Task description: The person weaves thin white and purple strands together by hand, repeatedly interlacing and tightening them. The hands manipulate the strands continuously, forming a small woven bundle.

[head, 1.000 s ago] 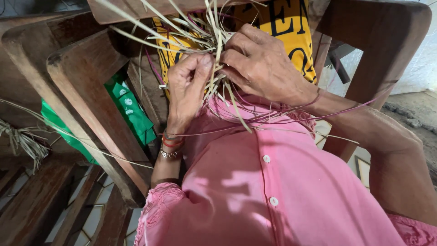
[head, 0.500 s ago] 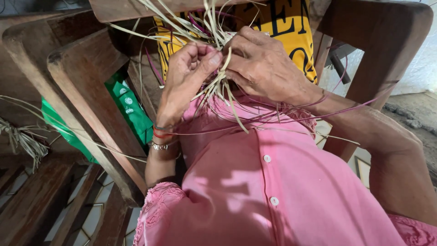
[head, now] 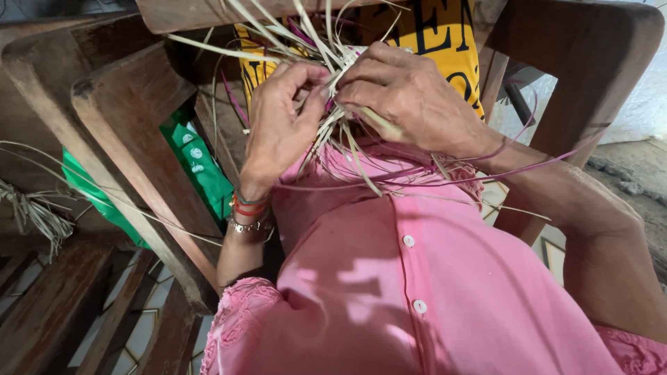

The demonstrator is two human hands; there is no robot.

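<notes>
Head view: against my pink shirt [head: 431, 292], between the wooden chairs [head: 132, 132], my left hand [head: 278, 132] has rolled palm-up since a second ago, its grip pinching the straw strands [head: 333, 118]; my right hand [head: 410, 97] stays clamped on them at chest height.

Pink buttoned shirt [head: 417, 278], red, perhaps beaded, bangles [head: 249, 207]
</notes>
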